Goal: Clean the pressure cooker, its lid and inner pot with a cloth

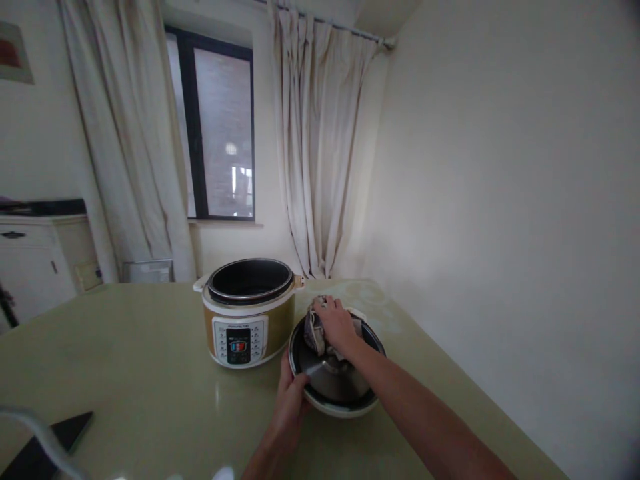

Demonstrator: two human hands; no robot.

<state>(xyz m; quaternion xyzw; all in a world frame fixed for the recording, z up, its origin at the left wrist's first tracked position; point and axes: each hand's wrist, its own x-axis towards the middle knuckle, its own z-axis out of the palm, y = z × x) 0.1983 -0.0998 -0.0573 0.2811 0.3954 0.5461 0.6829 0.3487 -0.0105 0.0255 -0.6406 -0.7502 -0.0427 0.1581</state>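
Observation:
A round pressure-cooker lid (345,383) lies with its metal inner side up on the table, right of the cooker. My left hand (290,400) grips its near-left rim, thumb over the edge and fingers underneath. In my right hand (337,323) is a bunched patterned cloth (314,333), pressed against the far part of the lid's inside. The electric pressure cooker (250,317), white and gold with a front control panel, stands uncovered just left of the lid. Its dark inner pot (250,280) shows at the top.
The pale green table (150,373) runs along the white wall at right. A dark flat object (55,443) and a blurred pale cable (40,433) are at the front left. Behind are a white cabinet (40,257), curtains (325,133) and a window.

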